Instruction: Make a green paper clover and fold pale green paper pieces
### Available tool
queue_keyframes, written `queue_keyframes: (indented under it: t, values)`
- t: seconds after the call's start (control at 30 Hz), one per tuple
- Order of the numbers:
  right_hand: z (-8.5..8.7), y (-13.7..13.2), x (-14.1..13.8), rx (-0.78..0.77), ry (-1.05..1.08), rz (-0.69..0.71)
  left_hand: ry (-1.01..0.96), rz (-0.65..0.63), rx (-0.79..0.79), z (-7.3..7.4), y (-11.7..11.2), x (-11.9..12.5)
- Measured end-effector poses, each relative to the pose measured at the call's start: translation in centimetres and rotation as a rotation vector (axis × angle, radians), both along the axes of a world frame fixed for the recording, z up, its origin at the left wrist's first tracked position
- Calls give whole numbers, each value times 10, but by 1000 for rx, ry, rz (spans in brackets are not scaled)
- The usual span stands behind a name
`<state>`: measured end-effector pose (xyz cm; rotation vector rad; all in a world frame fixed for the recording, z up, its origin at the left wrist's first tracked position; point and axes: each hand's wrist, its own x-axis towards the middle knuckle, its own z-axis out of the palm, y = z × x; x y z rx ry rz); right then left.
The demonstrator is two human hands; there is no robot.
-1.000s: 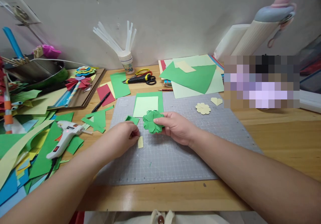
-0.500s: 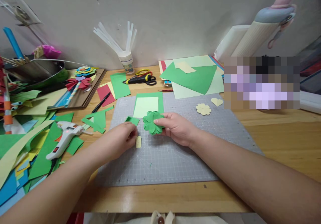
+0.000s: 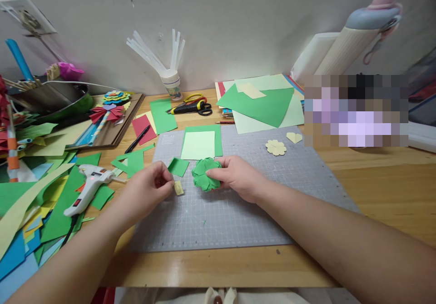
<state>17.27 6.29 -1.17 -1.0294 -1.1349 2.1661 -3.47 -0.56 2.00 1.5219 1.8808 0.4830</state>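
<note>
My right hand (image 3: 240,176) pinches a green paper flower (image 3: 205,175) by its right edge, thumb on top, just above the grey cutting mat (image 3: 245,222). To its left, my left hand (image 3: 153,181) has its fingertips closed on the edge of a small pale yellow paper piece (image 3: 179,188). A folded green paper piece (image 3: 178,166) lies between the two hands. Behind them a pale green sheet (image 3: 199,145) rests on a larger green sheet (image 3: 218,141). A cream paper flower (image 3: 275,147) and a cream heart-shaped piece (image 3: 294,137) lie at the mat's right.
A white glue gun (image 3: 90,188) lies among paper scraps (image 3: 57,213) on the left. Scissors (image 3: 204,108), a black pen (image 3: 137,139) and a paper cup (image 3: 172,86) with white sticks are farther back. Paper sheets (image 3: 262,104) are stacked near the wall.
My left hand has moved left with the small yellow piece, uncovering more of the folded green piece. My right hand has tilted the green flower and shifted it slightly left and nearer.
</note>
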Motion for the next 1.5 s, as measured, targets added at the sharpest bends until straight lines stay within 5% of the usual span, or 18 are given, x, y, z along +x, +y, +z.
queue_keyframes:
  t: [0.1,0.23,0.37,0.57,1.2,1.5]
  values:
    - [3,-5,0,-1,-40,49,-209,149,157,4,-4,5]
    - [6,-12,-1,-31,-51,119,-247,374,532,9,-14,33]
    - [8,-16,-1,-96,-35,141,-145,380,826,-1,-23,62]
    - [9,-16,-2,-140,-8,141,-91,287,828,-16,-28,73]
    - [7,-13,0,-148,39,124,3,140,811,-26,-29,68]
    - [6,-13,0,-145,65,123,219,-125,871,-22,-27,62]
